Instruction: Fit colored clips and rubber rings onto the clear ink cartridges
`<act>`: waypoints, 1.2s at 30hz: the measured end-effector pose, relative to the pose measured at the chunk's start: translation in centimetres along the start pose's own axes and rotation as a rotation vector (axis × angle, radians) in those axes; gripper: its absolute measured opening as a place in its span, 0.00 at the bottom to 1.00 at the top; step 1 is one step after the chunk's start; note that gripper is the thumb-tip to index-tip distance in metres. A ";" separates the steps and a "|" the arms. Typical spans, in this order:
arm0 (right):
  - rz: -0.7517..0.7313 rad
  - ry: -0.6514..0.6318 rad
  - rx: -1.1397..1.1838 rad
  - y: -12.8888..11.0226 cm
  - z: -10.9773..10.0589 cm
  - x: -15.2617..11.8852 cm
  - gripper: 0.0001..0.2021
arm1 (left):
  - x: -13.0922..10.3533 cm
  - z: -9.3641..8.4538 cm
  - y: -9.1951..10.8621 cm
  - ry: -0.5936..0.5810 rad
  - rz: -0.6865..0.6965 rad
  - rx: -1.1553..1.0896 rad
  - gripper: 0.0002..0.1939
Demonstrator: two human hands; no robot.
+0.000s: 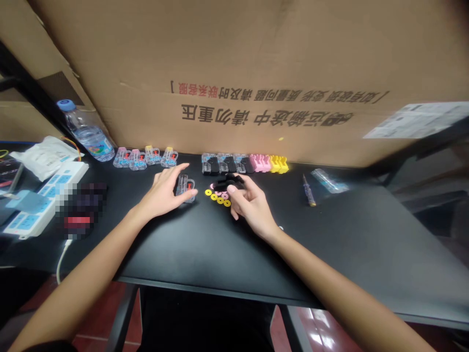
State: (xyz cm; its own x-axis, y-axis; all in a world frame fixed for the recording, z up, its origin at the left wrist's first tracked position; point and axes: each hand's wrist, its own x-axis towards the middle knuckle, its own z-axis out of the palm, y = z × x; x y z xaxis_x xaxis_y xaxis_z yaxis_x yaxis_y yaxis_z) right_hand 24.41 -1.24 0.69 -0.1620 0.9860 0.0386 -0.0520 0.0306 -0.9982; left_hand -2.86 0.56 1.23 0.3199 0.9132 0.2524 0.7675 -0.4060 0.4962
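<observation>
My left hand [163, 193] is open at the middle left of the table, its thumb and index finger spread around a small clear plastic case [186, 187] with a red part inside. Whether the thumb touches the case I cannot tell. Between the fingers of my right hand [253, 204] is a black plastic piece [224, 183], partly hidden by them. Under and beside that piece lie several yellow rings [220, 200] and a few pink rings [224, 196].
Along the back stand clear cases [138, 159], clear-and-black units [227, 164], pink pieces [260, 163] and yellow pieces [279, 164]. A screwdriver [308, 190] and plastic packet [330, 181] lie right. At left are a bottle [90, 134] and power strip [47, 198]. A cardboard sheet [256, 54] rises behind.
</observation>
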 end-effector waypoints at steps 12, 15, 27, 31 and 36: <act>0.017 -0.116 0.133 0.3 -0.5 0.0 0.16 | 0.3 0.3 -1.0 0.025 0.024 -0.276 0.55; 0.008 -0.047 0.106 0.6 -0.4 0.3 0.17 | 0.3 0.7 -0.7 0.020 0.030 -0.455 0.53; -0.039 -0.042 0.024 0.8 -0.3 0.4 0.32 | -0.4 2.2 1.0 -0.035 0.166 -0.450 0.48; -0.016 -0.080 0.023 0.6 -0.1 0.4 0.25 | -0.5 2.6 1.3 -0.024 0.174 -0.475 0.41; -0.022 -0.063 0.020 0.3 -0.1 0.4 0.22 | -0.5 2.9 2.0 -0.071 0.053 -0.768 0.46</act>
State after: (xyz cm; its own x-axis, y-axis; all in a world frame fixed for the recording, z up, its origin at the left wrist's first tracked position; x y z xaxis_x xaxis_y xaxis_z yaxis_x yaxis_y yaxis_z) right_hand 24.43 -0.80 0.44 -0.2227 0.9728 0.0643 -0.0757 0.0485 -0.9959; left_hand 0.16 -0.60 -0.31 0.4003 0.8814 0.2508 0.1577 -0.3359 0.9286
